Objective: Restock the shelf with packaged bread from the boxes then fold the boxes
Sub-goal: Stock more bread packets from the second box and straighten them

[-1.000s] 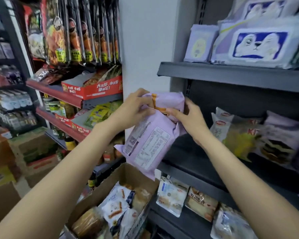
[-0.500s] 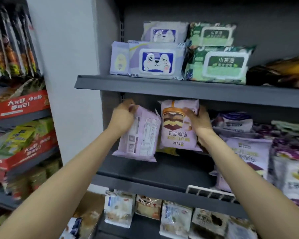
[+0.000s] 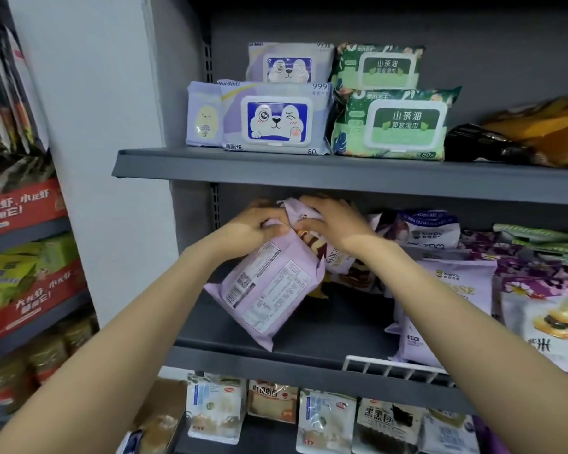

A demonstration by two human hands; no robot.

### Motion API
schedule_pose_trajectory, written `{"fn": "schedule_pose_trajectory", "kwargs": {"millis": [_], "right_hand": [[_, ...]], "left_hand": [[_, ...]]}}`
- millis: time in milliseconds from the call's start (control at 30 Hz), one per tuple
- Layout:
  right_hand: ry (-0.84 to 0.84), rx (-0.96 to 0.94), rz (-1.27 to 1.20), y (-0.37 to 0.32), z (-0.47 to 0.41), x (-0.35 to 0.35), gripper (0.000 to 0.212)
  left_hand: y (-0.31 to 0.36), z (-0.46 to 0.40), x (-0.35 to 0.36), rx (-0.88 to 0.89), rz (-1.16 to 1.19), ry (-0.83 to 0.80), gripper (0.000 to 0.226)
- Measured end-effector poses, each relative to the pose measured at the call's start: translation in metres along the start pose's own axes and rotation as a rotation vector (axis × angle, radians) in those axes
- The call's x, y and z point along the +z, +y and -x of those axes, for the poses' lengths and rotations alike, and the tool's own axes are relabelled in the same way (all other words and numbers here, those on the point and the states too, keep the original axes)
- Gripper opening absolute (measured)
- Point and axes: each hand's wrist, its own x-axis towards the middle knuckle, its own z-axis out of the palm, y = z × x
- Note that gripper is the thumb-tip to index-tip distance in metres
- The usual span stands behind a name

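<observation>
Grey metal shelving, three levels in view.

The top shelf [image 3: 276,173] across the upper frame bears wet-wipe packs [image 3: 276,121] and green packs [image 3: 394,126]. The middle shelf [image 3: 259,357] at centre holds a lilac bread bag [image 3: 269,290] tilted on its corner, with purple packs [image 3: 453,306] to the right. At the bottom of the frame, the lowest level carries upright bread packets [image 3: 215,407].

You have two hands in view, left [image 3: 253,229] and right [image 3: 333,221], on two lilac bread packs [image 3: 269,290]. Top shelf [image 3: 309,172]: three purple wipe packs [image 3: 276,121], two green wipe packs [image 3: 391,126]. Bottom row: at least five bread packs [image 3: 215,409].
</observation>
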Motion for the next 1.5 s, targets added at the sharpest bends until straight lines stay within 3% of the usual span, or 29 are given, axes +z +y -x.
{"fn": "schedule_pose_trajectory", "kwargs": {"millis": [167,233,300,367,467,500,533,567,667,800,900,1100,1200,1333,1500], "right_hand": [[0.078,-0.006,-0.100,0.000,0.000,0.015,0.048],[0.220,0.024,-0.092,0.001,0.005,0.022,0.053],[0.443,0.217,-0.116,0.001,0.013,0.032,0.072],[0.592,0.484,-0.405,0.006,0.022,0.048,0.090],[0.392,0.839,-1.226,0.009,0.028,0.067,0.121],[0.282,0.878,-1.487,0.014,0.026,0.071,0.111],[0.210,0.875,-1.636,0.017,0.027,0.073,0.088],[0.173,0.862,-1.649,0.020,0.028,0.072,0.069],[0.125,0.749,-1.464,0.029,0.031,0.067,0.050],[0.202,0.534,-1.161,0.037,0.027,0.023,0.020],[0.260,0.454,-0.763,0.046,0.015,-0.007,0.047],[0.230,0.465,-0.486,0.069,0.017,-0.028,0.073],[0.084,0.535,-0.278,0.074,0.016,-0.044,0.078],[-0.013,0.485,-0.084,0.070,0.015,-0.053,0.086],[-0.144,0.438,0.215,0.068,-0.001,-0.028,0.073]], "left_hand": [[-0.008,0.005,0.001,0.001,0.053,0.194,0.016],[-0.011,0.003,0.003,0.004,0.035,0.230,0.014],[-0.017,0.002,0.002,-0.040,0.102,0.257,0.018],[-0.022,0.003,0.000,-0.090,0.289,0.298,0.021],[-0.024,0.004,0.003,-0.133,0.477,0.316,0.022],[-0.024,0.003,0.005,-0.139,0.507,0.311,0.022],[-0.024,0.002,0.007,-0.146,0.528,0.306,0.023],[-0.024,0.001,0.008,-0.153,0.544,0.303,0.023],[-0.029,-0.003,0.010,-0.192,0.614,0.299,0.024],[-0.032,-0.009,0.011,-0.223,0.717,0.240,0.023],[-0.030,-0.014,0.017,-0.191,0.582,0.211,0.028],[-0.028,-0.020,0.030,-0.190,0.434,0.135,0.032],[-0.029,-0.024,0.026,-0.228,0.529,0.176,0.034],[-0.029,-0.028,0.027,-0.220,0.546,0.184,0.034],[-0.025,-0.031,0.034,-0.195,0.548,0.195,0.034]]}}
